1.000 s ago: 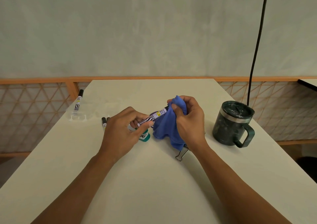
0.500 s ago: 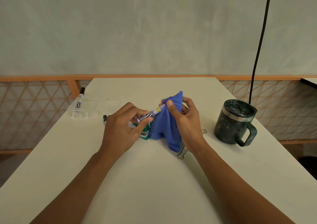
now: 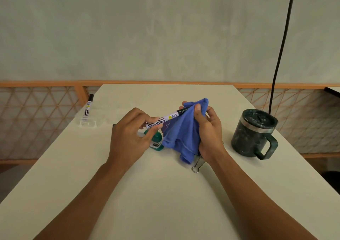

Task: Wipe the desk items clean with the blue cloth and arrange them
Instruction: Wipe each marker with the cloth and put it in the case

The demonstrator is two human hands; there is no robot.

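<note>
My left hand (image 3: 131,138) pinches the lower end of a white marker with black stripes (image 3: 165,119), held slanted above the desk. My right hand (image 3: 207,129) grips the blue cloth (image 3: 182,134), bunched round the marker's dark far end. Under the marker a green correction-tape dispenser (image 3: 156,143) lies on the white desk (image 3: 165,193). A metal binder clip (image 3: 197,166) lies partly hidden below my right wrist. A second marker (image 3: 88,107) rests in a clear tray (image 3: 88,122) at the desk's left edge.
A dark green lidded mug (image 3: 254,133) stands at the right with its handle toward me. A small dark pen end (image 3: 114,125) peeks out behind my left hand. A black cable (image 3: 281,46) hangs at the right. An orange lattice railing (image 3: 36,111) runs behind the desk.
The cloth has slid toward the marker's far tip, baring more of the barrel. My right hand's grip has loosened and turned, and the cloth hangs lower.
</note>
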